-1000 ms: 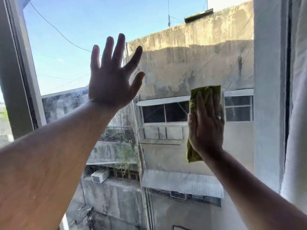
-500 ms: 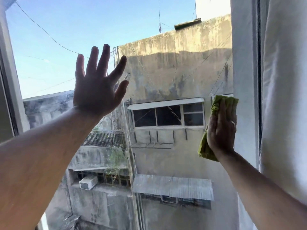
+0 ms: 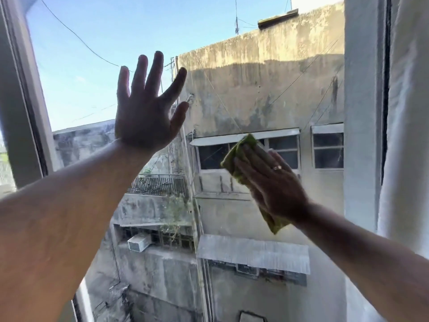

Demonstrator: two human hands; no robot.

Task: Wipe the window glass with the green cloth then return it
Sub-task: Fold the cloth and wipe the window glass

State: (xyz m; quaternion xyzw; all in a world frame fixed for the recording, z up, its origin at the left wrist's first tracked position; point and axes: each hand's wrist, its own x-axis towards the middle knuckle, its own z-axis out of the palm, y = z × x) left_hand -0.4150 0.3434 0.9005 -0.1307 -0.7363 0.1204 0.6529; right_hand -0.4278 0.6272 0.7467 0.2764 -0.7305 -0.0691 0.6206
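Grey window frame [image 3: 22, 108] at far left, slanted, bordering the window glass [image 3: 92, 54]. Blue sky and thin cables visible through the upper left pane area. Left hand [image 3: 145, 115] raised against the glass left of centre, palm forward, all fingers spread wide apart, holding nothing; contact with the pane not confirmable. Left forearm extended diagonally from the lower left corner. Stained concrete building [image 3: 255, 89] visible through the glass at centre, with a railed balcony and a white air-conditioner unit [image 3: 138, 243] lower down. Green cloth [image 3: 236, 156] right of centre, flattened against the glass over the opposite building's window. Right hand [image 3: 271, 182] laid flat on the cloth, fingers extended, close together and angled up-left, pressing rather than gripping; cloth edges protruding above the fingertips and below the wrist. Ring [image 3: 277, 168] on one finger of the right hand. Right forearm entering from the lower right corner. Pale vertical frame section right of the glass, then a dark gap, then white curtain [image 3: 408, 135] at far right.
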